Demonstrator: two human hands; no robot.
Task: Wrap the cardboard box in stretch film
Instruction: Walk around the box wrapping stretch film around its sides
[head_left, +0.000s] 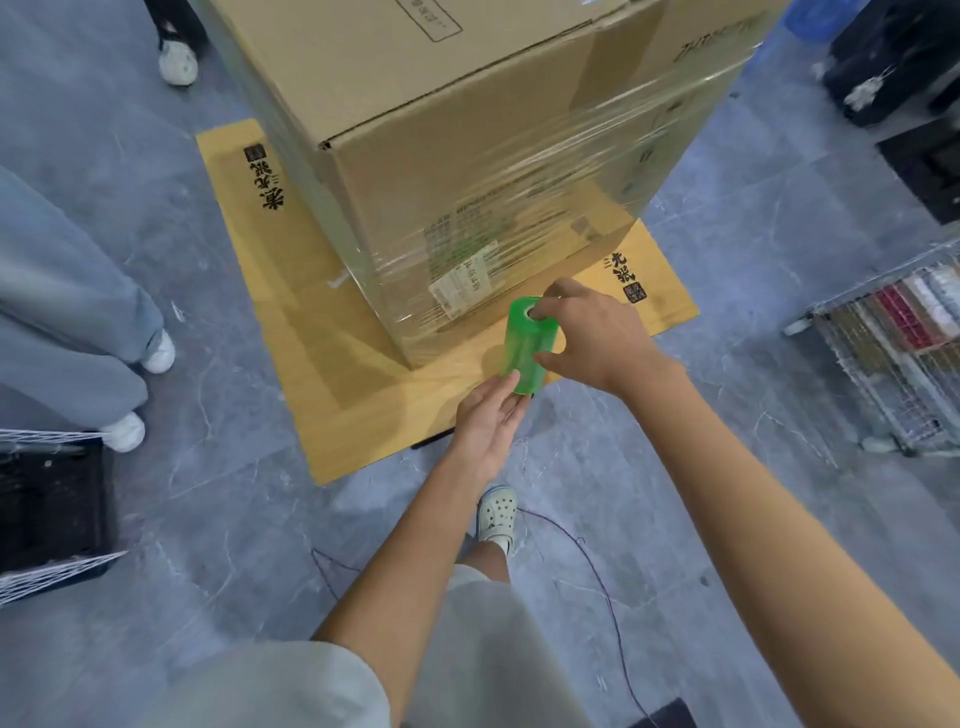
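Centrally, the cardboard box (467, 171), its lower sides under clear stretch film (545, 208), stands on a flattened cardboard sheet (332, 405). Right hand (592, 338) grips the green film roll (527, 348) at its top; left hand (488, 421) cups it from below.

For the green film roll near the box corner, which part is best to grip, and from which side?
Grip the green film roll at its two open core ends, from above and below. It stands nearly upright, and end holds would let it spin. The right hand is at the top, the left hand at the bottom.
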